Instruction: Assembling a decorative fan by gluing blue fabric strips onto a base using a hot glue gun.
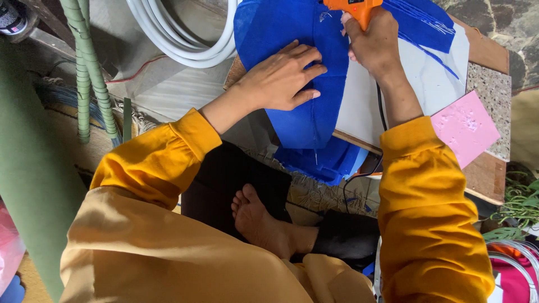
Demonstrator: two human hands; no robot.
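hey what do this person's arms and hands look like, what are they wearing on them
Both arms are covered by long, loose mustard-yellow sleeves, gathered into puffy cuffs at the wrists. The left hand and right hand are bare: no gloves, and no rings, watch or bracelets show. The fabric looks soft and folds in creases along the forearms.

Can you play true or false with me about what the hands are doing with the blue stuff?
1. The right hand holds an orange glue gun. True.
2. The left hand is up in the air, touching nothing. False: it lies flat on the blue sheet.
3. The pink square lies under the left hand. False: it lies off to the right, on the wooden board, away from both hands.
4. The sleeves are yellow. True.
5. The white hose is coiled on top of the blue sheet. False: it lies beside it, to the left.
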